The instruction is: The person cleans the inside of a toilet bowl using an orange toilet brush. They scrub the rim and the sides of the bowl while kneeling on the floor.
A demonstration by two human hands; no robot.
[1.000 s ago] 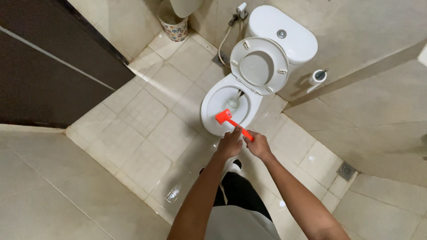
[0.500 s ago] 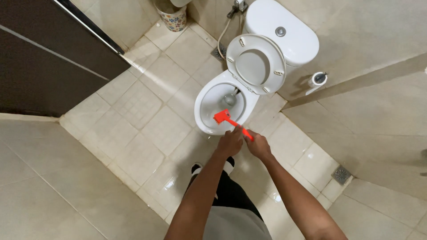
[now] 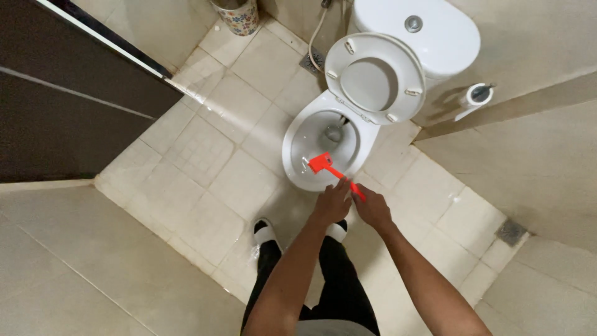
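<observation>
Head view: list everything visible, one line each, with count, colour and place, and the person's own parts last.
toilet: one, white, centre, seat and lid raised
brush: one, orange, head over the near side of the bowl
cistern: one, white, top
paper roll: one, white, on the wall beside the cistern
bin: one, flower-patterned, top
hose: one, pale, beside the cistern
floor drain: one, grey, right
door: one, dark, left
left hand: on the brush handle
right hand: on the handle's end

Bathroom of a home, small and tiled: white toilet [image 3: 323, 146] with seat and lid raised, cistern [image 3: 423, 31] against beige wall, hose beside it, paper roll [image 3: 477, 94], floral bin [image 3: 239, 15], floor drain [image 3: 511, 231], dark door [image 3: 62, 93].
</observation>
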